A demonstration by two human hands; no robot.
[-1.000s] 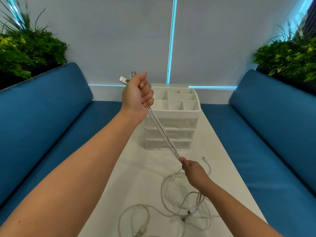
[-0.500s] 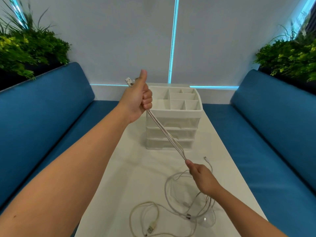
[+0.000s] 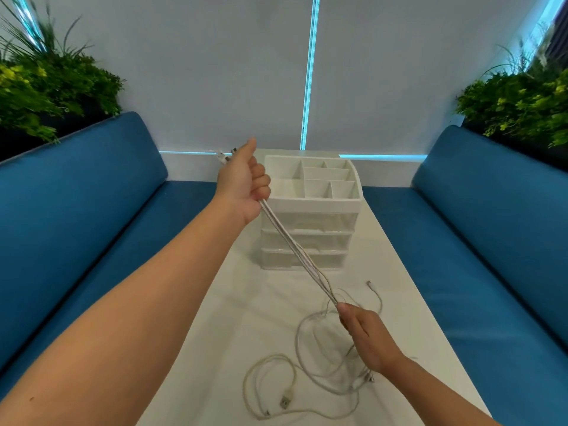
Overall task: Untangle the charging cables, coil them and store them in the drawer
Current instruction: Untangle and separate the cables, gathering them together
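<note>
The left hand is clenched on a bundle of white cables, raised beside the drawer organiser; the right hand pinches the same strands lower down. Loose loops sprawl on the white table toward its near edge, with bare tabletop left of them

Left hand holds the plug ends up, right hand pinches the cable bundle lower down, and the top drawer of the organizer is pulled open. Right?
Not quite. In the head view the organizer's drawers are all shut. The rest stands: left hand, right hand, cable bundle.
</note>
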